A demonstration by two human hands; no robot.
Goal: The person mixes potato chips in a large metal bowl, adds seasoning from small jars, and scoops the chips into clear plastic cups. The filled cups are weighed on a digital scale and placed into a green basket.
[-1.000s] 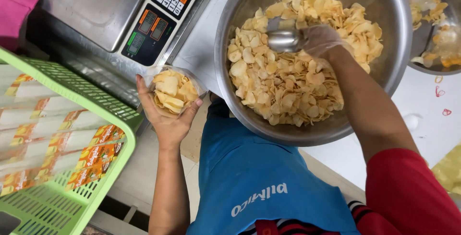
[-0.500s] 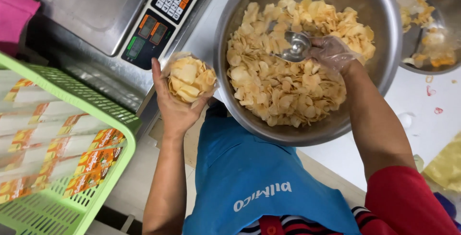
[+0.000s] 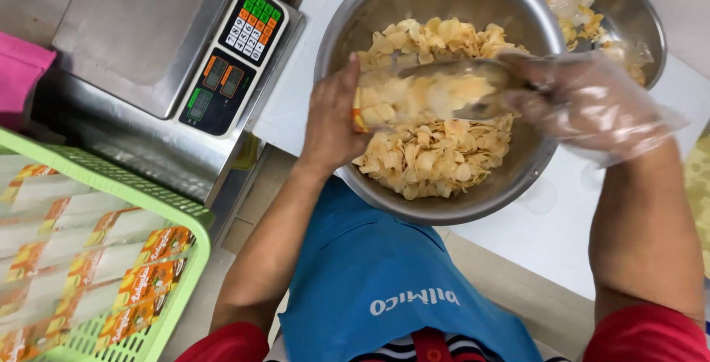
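Left hand (image 3: 333, 122), closed around a clear packet of chips (image 3: 414, 99), is held over the steel bowl (image 3: 384, 7); the gloved right hand (image 3: 584, 103), gripping a metal scoop (image 3: 458, 73), is set just beside the packet's mouth.

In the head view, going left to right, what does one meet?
Green basket of packets → scale → left hand holding a clear packet of chips → gloved right hand with a metal scoop, over the big steel bowl.

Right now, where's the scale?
Head view, upper left: the scale sits left of the big steel bowl, above the green basket, beyond the left hand.
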